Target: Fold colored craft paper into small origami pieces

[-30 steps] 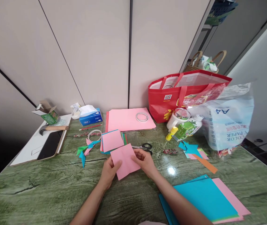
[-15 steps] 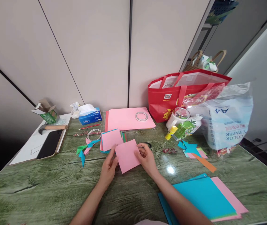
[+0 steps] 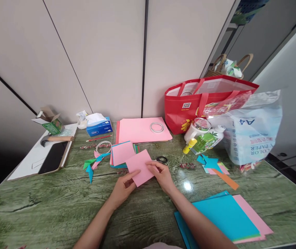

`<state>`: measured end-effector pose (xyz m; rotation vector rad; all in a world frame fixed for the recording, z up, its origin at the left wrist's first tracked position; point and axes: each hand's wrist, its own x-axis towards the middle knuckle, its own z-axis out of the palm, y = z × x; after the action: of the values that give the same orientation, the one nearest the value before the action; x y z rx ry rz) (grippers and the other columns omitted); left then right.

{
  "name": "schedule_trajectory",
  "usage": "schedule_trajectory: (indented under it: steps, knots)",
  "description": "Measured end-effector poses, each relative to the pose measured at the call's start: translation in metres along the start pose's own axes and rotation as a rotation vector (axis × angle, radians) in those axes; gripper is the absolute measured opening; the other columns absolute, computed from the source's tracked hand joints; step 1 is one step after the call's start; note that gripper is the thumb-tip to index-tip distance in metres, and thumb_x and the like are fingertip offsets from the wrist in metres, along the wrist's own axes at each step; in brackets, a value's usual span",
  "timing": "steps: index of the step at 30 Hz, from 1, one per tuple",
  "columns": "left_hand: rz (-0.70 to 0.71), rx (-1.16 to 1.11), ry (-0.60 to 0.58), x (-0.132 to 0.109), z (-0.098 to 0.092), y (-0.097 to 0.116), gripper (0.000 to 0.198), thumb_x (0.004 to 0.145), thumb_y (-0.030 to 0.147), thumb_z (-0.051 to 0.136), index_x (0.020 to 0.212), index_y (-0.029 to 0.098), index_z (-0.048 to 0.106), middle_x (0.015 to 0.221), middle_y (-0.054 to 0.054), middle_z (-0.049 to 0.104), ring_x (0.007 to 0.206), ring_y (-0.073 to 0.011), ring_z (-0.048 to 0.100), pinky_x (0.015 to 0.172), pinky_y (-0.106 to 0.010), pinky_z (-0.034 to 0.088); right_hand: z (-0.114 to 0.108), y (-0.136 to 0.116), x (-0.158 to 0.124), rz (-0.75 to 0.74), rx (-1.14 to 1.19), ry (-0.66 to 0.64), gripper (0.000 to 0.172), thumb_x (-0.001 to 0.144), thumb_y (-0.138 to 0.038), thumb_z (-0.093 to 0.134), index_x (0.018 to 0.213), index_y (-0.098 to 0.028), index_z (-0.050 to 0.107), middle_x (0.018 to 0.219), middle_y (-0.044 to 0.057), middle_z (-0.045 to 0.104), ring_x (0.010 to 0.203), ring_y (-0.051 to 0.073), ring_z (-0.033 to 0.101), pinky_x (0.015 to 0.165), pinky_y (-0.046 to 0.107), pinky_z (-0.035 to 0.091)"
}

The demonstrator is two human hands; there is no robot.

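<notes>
A square of pink paper [image 3: 140, 165] is held tilted between both hands, just above the table. My left hand [image 3: 124, 188] grips its lower left edge, thumb on top and the other fingers underneath. On the right side, my right hand [image 3: 162, 175] pinches the sheet, its fingertips lying over the upper face. Behind the sheet sits a stack of coloured paper squares [image 3: 122, 153] with a pink one on top. A black roll of tape [image 3: 161, 159] lies just beyond my right hand. To the left are folded paper pieces [image 3: 93, 164] in green, blue and pink.
Large pink sheets [image 3: 137, 129] carry a white ring [image 3: 157, 127] at the back. A red bag [image 3: 175, 112], a glue stick [image 3: 189, 146] and a plastic paper pack [image 3: 254, 131] stand right. Blue sheets [image 3: 223, 216] lie front right; a phone [image 3: 53, 157] and hammer [image 3: 56, 138] lie left.
My left thumb has moved onto the pink square's face, and my right fingers have shifted from its edge over its top. The paper has risen slightly in view. The black tape roll shows more.
</notes>
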<state>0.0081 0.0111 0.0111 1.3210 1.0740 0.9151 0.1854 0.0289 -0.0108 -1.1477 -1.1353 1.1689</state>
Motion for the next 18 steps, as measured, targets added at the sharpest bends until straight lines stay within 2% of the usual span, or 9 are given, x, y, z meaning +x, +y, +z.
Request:
schedule_trajectory:
  steps: [3,7,9,12,14,16,18]
  knots:
    - [0.019,-0.018,0.115,0.001,-0.001,-0.0011,0.035,0.065,0.019,0.063,0.1,0.021,0.066,0.112,-0.005,0.062,0.105,-0.0233,0.055,0.097,-0.039,0.036,0.0007,-0.0027,-0.002,0.031,0.123,-0.066,0.017,0.067,-0.03,0.064,0.08,-0.02,0.068,0.074,0.001,0.062,0.061,0.013,0.054,0.059,0.026,0.046]
    - [0.03,-0.044,0.195,0.0024,-0.0014,-0.0049,0.036,0.064,0.021,0.065,0.1,0.021,0.066,0.109,-0.005,0.064,0.103,-0.0234,0.057,0.094,-0.038,0.039,0.0036,-0.0049,-0.006,0.031,0.161,-0.188,0.019,0.068,-0.028,0.061,0.085,-0.021,0.068,0.079,0.001,0.059,0.06,0.011,0.057,0.059,0.026,0.049]
    - [0.033,-0.02,0.183,0.0027,0.0,-0.006,0.034,0.063,0.021,0.064,0.097,0.02,0.067,0.107,-0.005,0.065,0.102,-0.0238,0.057,0.094,-0.039,0.039,0.006,-0.0058,-0.0083,0.012,0.114,-0.254,0.024,0.069,-0.025,0.059,0.091,-0.022,0.066,0.083,0.001,0.061,0.059,0.011,0.057,0.06,0.026,0.049]
    - [0.049,0.013,0.146,0.0031,0.0026,-0.0066,0.031,0.062,0.02,0.064,0.093,0.019,0.069,0.105,-0.005,0.066,0.102,-0.0236,0.057,0.094,-0.039,0.039,0.0085,-0.0062,-0.0104,-0.022,0.063,-0.325,0.027,0.068,-0.023,0.06,0.095,-0.021,0.065,0.086,0.003,0.064,0.07,0.014,0.058,0.067,0.027,0.049]
    - [0.062,-0.007,0.136,0.0035,0.0033,-0.007,0.034,0.061,0.018,0.064,0.094,0.019,0.067,0.105,-0.006,0.066,0.1,-0.0228,0.058,0.091,-0.038,0.042,0.0078,-0.0058,-0.0103,-0.041,0.046,-0.298,0.024,0.066,-0.022,0.063,0.09,-0.019,0.066,0.085,0.004,0.065,0.076,0.015,0.058,0.07,0.027,0.048]
    - [0.076,-0.042,0.137,0.004,0.0029,-0.0073,0.034,0.06,0.017,0.065,0.095,0.019,0.066,0.103,-0.005,0.066,0.094,-0.0215,0.06,0.085,-0.036,0.046,0.0054,-0.005,-0.0094,-0.039,0.025,-0.287,0.015,0.065,-0.021,0.064,0.08,-0.018,0.067,0.078,0.003,0.065,0.073,0.015,0.057,0.068,0.026,0.047]
    - [0.098,-0.015,0.133,0.0044,0.002,-0.007,0.028,0.058,0.017,0.068,0.086,0.018,0.068,0.092,-0.005,0.068,0.087,-0.0203,0.062,0.08,-0.033,0.048,0.0025,-0.004,-0.0083,-0.021,0.03,-0.295,0.013,0.063,-0.021,0.066,0.076,-0.018,0.066,0.075,0.002,0.064,0.07,0.014,0.057,0.066,0.025,0.046]
